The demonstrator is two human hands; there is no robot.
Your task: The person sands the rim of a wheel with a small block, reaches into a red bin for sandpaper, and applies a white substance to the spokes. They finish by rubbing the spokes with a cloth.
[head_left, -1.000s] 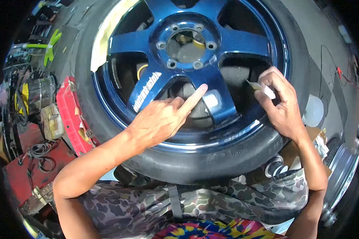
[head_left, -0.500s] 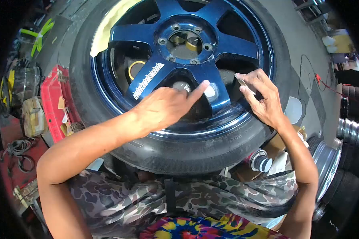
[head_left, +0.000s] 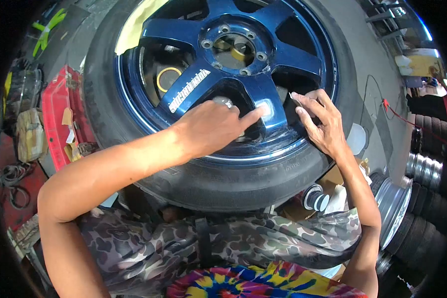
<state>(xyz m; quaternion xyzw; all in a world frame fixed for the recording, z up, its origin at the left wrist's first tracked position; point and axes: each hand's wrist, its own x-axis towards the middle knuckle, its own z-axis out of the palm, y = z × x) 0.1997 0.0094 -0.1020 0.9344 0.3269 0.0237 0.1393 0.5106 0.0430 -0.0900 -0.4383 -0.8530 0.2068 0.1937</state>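
Gleaming blue wheel (head_left: pixel 257 88), white lettering (head_left: pixel 189 91) along spoke (head_left: pixel 179 88).

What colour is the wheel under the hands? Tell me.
The wheel is deep, glossy blue; it shows best in the head view.

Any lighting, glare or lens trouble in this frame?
Head view: wide-lens distortion, with dark rounded corners; glare on the blue spoke by the left index fingertip; a bright patch on the left forearm; the small thin piece in the right hand is too small to identify.
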